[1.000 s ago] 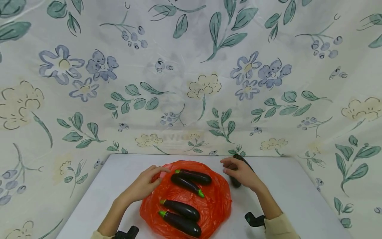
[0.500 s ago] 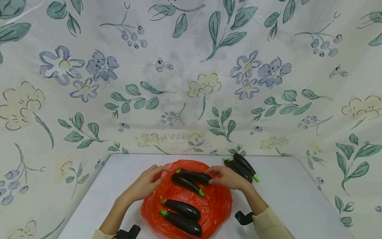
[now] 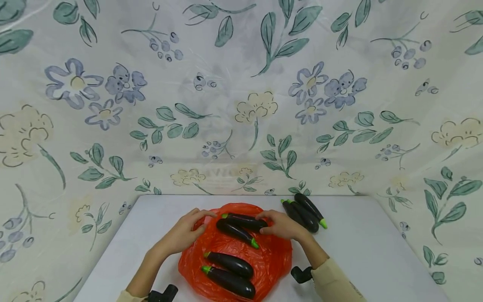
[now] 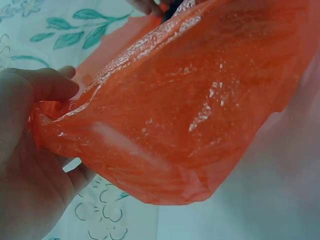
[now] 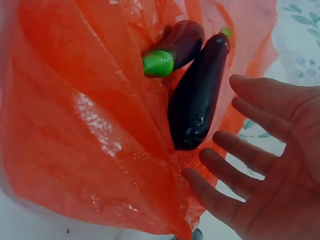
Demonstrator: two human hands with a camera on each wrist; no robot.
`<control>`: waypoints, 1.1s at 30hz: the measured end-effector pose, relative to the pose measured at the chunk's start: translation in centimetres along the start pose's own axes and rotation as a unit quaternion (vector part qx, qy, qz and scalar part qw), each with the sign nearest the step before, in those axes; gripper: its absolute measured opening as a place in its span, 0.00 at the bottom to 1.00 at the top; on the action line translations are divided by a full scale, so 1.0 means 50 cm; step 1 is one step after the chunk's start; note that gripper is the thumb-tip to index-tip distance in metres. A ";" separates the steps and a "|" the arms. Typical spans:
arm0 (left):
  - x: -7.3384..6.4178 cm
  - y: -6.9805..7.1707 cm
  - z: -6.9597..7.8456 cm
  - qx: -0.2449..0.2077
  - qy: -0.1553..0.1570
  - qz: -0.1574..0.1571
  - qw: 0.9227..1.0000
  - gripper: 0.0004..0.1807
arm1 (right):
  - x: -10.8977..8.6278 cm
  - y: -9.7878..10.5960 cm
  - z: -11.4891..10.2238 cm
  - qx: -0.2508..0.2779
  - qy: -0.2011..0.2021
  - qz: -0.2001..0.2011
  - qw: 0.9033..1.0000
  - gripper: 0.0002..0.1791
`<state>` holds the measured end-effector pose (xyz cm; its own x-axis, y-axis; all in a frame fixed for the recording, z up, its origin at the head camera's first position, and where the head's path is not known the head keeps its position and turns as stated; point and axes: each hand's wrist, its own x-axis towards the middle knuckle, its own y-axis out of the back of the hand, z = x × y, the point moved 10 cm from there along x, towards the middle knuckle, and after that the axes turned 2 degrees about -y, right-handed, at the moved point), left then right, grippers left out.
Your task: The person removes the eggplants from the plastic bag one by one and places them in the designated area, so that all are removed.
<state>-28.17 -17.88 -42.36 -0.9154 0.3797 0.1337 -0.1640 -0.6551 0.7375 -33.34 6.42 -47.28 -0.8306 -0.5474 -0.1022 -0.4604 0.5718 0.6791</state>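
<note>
Red bag (image 3: 232, 246) sits on white table (image 3: 362, 260), far rim near back edge — room L & front R. L hand (image 3: 185, 233) grips bag's side; R hand (image 3: 281, 225) — fingers spread — is just by rearmost of 4 eggplants (image 3: 230, 264) in bag; 3 more eggplants (image 3: 310, 209) lie back R.

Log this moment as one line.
left hand: pinches red bag | right hand: fingers spread beside nearest eggplant, not gripping | three separate eggplants: on white table, right of bag
</note>
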 end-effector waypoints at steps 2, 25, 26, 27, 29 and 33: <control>0.001 0.000 0.001 0.001 -0.004 0.000 1.000 0.21 | 0.002 -0.001 0.001 0.003 -0.001 0.000 1.000 0.25; 0.006 -0.005 0.004 -0.007 -0.015 -0.005 1.000 0.22 | 0.017 -0.017 0.027 0.037 -0.030 -0.018 0.999 0.31; 0.006 -0.006 0.004 -0.007 -0.016 -0.005 1.000 0.22 | 0.018 -0.018 0.028 0.037 -0.032 -0.019 0.999 0.31; 0.006 -0.006 0.004 -0.007 -0.015 -0.006 1.000 0.22 | 0.018 -0.020 0.031 0.037 -0.035 -0.020 0.999 0.31; 0.006 -0.007 0.003 -0.008 -0.014 -0.008 1.000 0.22 | 0.019 -0.021 0.033 0.036 -0.035 -0.019 0.999 0.32; 0.005 -0.007 0.004 -0.013 -0.012 -0.010 1.000 0.22 | 0.021 -0.022 0.034 0.026 -0.034 -0.013 0.999 0.31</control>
<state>-28.26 -17.45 -42.46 -0.9027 0.4084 0.1356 -0.1919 -0.6640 0.7227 -34.27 6.27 -49.38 -0.8370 -0.5203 -0.1698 -0.4961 0.5903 0.6367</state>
